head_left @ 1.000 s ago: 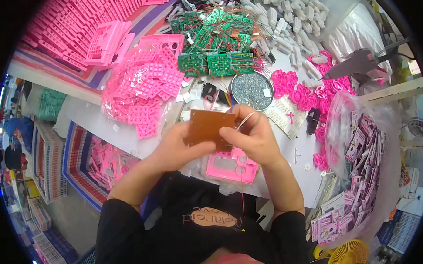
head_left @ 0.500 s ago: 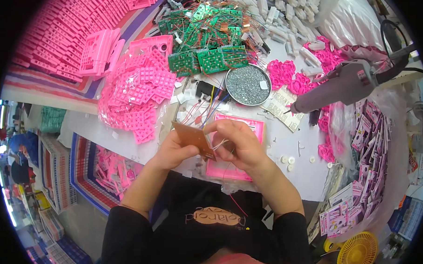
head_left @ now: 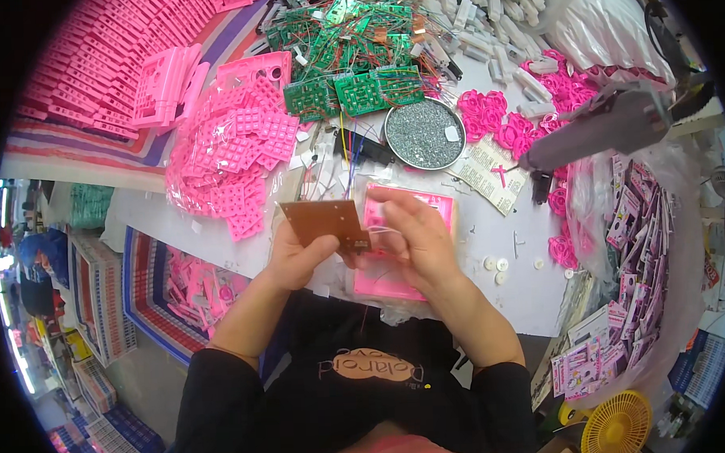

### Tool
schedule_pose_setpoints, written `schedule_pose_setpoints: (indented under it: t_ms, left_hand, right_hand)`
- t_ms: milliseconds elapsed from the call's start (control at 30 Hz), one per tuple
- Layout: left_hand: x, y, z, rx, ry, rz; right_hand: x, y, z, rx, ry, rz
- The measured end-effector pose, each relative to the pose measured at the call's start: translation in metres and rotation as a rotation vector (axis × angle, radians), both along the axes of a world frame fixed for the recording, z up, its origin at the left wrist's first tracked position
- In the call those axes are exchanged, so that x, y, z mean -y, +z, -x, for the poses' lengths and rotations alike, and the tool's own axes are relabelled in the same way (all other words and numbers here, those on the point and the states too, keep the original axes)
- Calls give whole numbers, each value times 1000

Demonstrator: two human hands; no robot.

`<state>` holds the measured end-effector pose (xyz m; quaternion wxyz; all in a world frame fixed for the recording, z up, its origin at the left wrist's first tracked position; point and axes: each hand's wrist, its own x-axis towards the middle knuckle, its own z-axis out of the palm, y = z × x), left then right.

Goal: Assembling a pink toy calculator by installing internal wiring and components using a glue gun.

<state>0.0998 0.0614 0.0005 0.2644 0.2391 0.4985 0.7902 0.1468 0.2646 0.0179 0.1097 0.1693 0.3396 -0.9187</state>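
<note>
My left hand (head_left: pixel 292 254) grips a brown circuit board (head_left: pixel 321 220) by its left edge, thumb across the face turned up to me. Thin white wires (head_left: pixel 378 229) run from the board's right side into the curled fingers of my right hand (head_left: pixel 420 240); the fingertips are partly hidden. Below both hands lies a pink plastic casing (head_left: pixel 387 281) on the white table. Coloured wires (head_left: pixel 348 167) rise behind the board, and part of what they join is covered.
Behind are green circuit boards (head_left: pixel 358 91), a round tin of screws (head_left: pixel 425 133) and bagged pink button pads (head_left: pixel 244 143). A grey electric screwdriver (head_left: pixel 598 126) hangs at the right, above pink loops (head_left: pixel 563 251). Pink casings (head_left: pixel 117 67) stack at far left; white discs (head_left: pixel 500 266) lie right.
The brown board has turned so its flat face shows more broadly. My right hand has shifted slightly and its fingers have straightened somewhat. The red wire hanging below has mostly gone from sight.
</note>
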Motion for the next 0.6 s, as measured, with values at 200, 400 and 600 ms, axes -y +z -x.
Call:
schedule_pose_setpoints:
  t_ms: [200, 400, 600]
  left_hand:
    - [6, -1, 6, 147, 34, 138]
    - [13, 39, -10, 204, -133, 451]
    - [-20, 65, -38, -673, -563, 493]
  right_hand:
    - [-40, 8, -61, -153, -175, -164]
    - [-145, -12, -172, 226, 264, -505]
    - [-128, 42, -158, -389, 390, -1472]
